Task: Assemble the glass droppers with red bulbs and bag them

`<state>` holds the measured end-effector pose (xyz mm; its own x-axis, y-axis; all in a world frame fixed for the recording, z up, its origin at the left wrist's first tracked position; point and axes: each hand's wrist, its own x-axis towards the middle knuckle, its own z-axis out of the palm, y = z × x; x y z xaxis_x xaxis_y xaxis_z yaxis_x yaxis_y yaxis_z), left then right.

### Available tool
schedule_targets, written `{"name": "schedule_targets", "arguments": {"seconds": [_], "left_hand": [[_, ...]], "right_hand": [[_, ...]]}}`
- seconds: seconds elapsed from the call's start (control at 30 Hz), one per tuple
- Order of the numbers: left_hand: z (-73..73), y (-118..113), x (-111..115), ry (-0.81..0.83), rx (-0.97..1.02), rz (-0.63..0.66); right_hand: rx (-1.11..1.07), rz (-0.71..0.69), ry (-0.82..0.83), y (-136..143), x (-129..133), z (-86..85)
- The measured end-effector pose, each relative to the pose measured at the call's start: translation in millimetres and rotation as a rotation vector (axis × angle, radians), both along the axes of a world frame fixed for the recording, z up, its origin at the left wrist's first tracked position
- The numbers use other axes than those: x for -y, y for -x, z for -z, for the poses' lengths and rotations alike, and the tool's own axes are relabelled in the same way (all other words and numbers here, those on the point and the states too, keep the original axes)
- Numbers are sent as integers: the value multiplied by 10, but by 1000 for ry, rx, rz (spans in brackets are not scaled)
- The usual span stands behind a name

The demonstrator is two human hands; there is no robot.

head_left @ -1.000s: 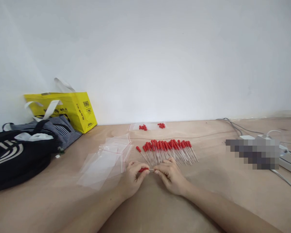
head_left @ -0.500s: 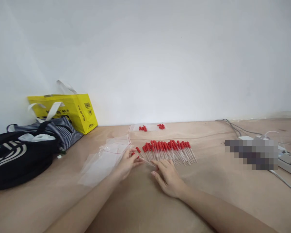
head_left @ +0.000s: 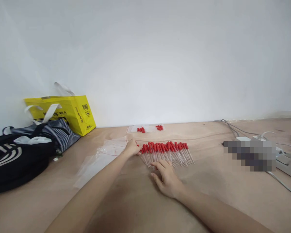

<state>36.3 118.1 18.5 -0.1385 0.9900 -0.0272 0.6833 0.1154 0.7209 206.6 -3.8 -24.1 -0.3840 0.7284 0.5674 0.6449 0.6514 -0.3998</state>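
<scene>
Many red-capped clear droppers [head_left: 166, 150] lie side by side in a slanting row, red bulbs toward the wall. At the row's left end my left hand [head_left: 133, 148] is closed on a red bulb, of which only a bit shows by the fingertips. My right hand [head_left: 167, 176] rests near the clear tips in front of the row, its fingers apart and slightly bent, with nothing seen in it. Clear plastic bags [head_left: 100, 161] with red lines are spread left of the row, partly behind my left forearm.
Behind the row lies a clear bag [head_left: 150, 129] with two clusters of red bulbs. To the left stand a yellow bag [head_left: 81, 113], a striped bag [head_left: 65, 132] and a black bag [head_left: 31, 163]. Cables and a power strip [head_left: 289, 163] lie at right.
My left hand has moved up toward the wall, to the bulbs at the row's left end. The dropper that slanted between my hands now lies with the row. My right hand has barely moved.
</scene>
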Motion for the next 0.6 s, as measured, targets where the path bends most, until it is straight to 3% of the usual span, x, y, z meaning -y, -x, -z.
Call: {"name": "schedule_targets", "arguments": {"seconds": [0.17, 0.33, 0.43, 0.6], "left_hand": [[-39, 0, 128, -207, -158, 92], [-60, 64, 597, -384, -227, 271], [-29, 195, 968, -467, -239, 562], [6, 435, 1380, -315, -344, 946]], "right_hand": [[34, -20, 28, -9, -12, 8], [46, -81, 29, -79, 1, -40], [96, -170, 57, -182, 63, -119], [202, -380, 141, -409, 212, -198]]}}
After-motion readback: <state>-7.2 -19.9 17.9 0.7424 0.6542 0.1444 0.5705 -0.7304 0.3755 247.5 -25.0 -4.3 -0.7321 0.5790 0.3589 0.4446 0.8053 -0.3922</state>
